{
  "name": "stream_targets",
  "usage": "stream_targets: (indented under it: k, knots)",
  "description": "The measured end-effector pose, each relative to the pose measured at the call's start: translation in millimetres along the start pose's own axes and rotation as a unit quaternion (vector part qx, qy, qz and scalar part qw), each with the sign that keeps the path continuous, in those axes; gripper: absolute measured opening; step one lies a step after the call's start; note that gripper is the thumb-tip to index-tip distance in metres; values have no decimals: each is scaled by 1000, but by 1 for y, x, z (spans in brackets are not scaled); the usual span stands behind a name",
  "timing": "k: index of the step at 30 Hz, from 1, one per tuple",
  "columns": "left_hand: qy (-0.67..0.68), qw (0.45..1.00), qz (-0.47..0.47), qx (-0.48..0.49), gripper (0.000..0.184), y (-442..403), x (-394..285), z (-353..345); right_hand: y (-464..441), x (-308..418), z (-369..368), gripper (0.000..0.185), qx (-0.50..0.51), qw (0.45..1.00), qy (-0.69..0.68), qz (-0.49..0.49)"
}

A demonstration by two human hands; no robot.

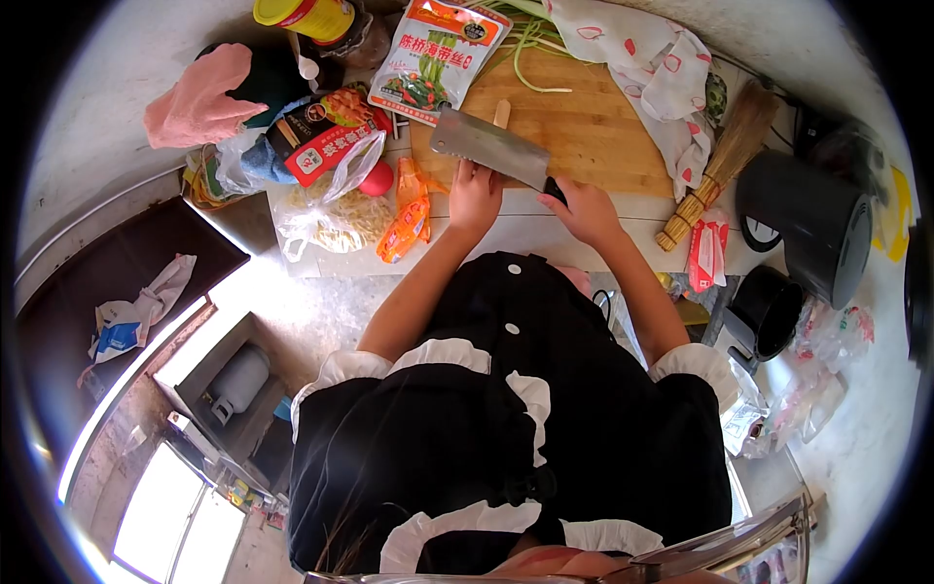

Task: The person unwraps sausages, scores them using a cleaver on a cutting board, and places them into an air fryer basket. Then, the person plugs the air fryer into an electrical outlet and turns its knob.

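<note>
A cleaver (494,146) with a wide metal blade and a black handle lies across the front part of a round wooden cutting board (608,131). My right hand (584,212) is closed round the cleaver's black handle. Beside the blade's lower edge is my left hand (475,200), its fingertips partly hidden under the blade; what they hold, if anything, cannot be made out. A light wooden stick (502,114) shows just behind the blade. The seaweed packet (440,56) rests at the board's left edge, with long green stalks (533,44) to its right.
Left of the board are a red package (326,146), a plastic bag of noodles (345,219) and an orange wrapper (409,214). A patterned cloth (647,68), a straw brush (715,165) and a black kettle (812,229) stand or lie to the right.
</note>
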State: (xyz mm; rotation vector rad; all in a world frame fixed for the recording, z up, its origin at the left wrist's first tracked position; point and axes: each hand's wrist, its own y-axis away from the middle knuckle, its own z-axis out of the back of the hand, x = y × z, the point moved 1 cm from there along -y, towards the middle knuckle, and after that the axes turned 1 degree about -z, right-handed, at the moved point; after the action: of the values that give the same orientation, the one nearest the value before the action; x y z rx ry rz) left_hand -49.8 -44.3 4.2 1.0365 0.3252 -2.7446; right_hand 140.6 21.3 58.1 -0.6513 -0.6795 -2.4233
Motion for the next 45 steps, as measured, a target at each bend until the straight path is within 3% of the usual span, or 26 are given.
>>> stream_targets:
  k: [29,32,41,45]
  knots:
    - [-16,1000,3,23,20,9,13,-9,14,7,-8,42,15,999,-25,13]
    - [-19,996,32,86,27,11,17,-10,15,8,-10,42,0,1000,-24,13]
    - [-3,998,32,63,32,8,13,-7,9,6,-10,44,8,1000,3,-5]
    - [-17,999,5,29,30,6,7,-4,4,1,-16,43,-35,999,0,16]
